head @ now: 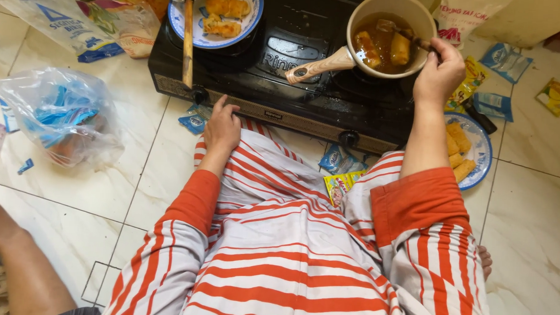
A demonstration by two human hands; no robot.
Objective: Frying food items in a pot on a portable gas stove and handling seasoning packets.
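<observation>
Pinching a thin dark stirring utensil, likely light and stiff, right hand works above cream saucepan; left hand rests spread before black stove.

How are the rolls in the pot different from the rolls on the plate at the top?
The rolls in the pot sit in brown oil and look wet and darker; the rolls on the top plate lie dry on a blue-rimmed plate. The pot rolls are being turned with a stick held by the right hand; nobody touches the plate rolls. The left hand rests by the stove. Both are golden and long.
</observation>
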